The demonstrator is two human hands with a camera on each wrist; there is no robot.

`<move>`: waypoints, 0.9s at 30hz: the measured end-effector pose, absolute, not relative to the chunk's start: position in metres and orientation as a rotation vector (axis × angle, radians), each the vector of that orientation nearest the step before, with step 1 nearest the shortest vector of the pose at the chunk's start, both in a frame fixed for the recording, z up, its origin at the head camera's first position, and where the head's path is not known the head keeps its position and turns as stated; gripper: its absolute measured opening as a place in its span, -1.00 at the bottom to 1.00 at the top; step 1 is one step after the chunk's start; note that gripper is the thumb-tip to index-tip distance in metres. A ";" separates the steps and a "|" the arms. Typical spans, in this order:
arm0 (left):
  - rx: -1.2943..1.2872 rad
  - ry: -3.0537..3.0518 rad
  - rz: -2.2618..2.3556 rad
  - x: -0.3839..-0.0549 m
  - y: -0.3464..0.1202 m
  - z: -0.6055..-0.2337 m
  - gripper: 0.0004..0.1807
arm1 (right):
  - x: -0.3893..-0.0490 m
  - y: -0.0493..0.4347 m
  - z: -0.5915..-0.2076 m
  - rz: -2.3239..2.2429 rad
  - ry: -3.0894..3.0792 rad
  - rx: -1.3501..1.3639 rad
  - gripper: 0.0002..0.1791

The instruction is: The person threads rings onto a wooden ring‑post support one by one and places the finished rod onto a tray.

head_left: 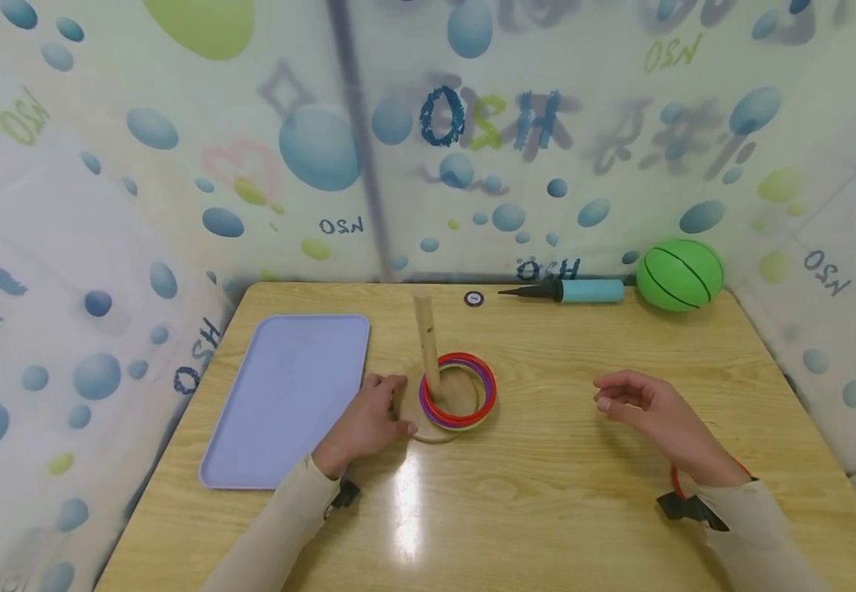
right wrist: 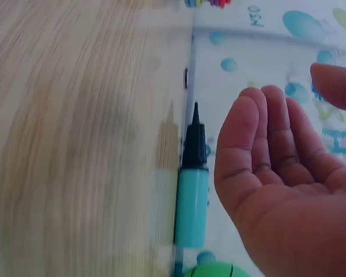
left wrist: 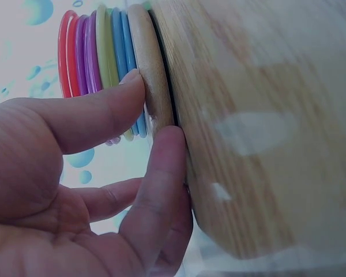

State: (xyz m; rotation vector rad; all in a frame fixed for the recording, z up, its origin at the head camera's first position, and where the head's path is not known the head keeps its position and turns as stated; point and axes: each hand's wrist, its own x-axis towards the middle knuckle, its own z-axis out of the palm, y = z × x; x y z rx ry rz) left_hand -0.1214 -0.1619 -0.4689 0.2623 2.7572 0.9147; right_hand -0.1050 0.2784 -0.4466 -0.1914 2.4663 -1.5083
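Note:
A wooden ring-toss stand has a round base [head_left: 431,438] and an upright peg [head_left: 425,341]. Around the peg lies a stack of rings [head_left: 492,395]; red, purple, yellow-green and blue ones show in the left wrist view. My left hand [head_left: 368,418] grips the left edge of the base, the thumb [left wrist: 112,107] on its rim and a fingertip [left wrist: 170,141] low down by the tabletop. To the right of the stand, my right hand [head_left: 657,415] hovers over the table with nothing in it, its fingers loosely bent.
A pale blue tray [head_left: 294,395] lies left of the stand, beside my left hand. Along the back edge are a small dark-rimmed disc [head_left: 474,298], a blue hand pump [head_left: 592,290] with a black nozzle and a green ball [head_left: 679,275]. Patterned curtains enclose the wooden table [head_left: 546,510].

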 end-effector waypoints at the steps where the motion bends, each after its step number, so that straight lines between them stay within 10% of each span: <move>1: 0.264 2.758 0.913 -0.121 -0.162 -0.469 -0.10 | -0.104 0.284 -0.447 -1.501 2.484 -0.205 -0.49; 27: 0.231 2.737 0.897 -0.123 -0.159 -0.469 -0.12 | -0.086 0.410 -0.481 -1.047 2.753 -0.239 -0.50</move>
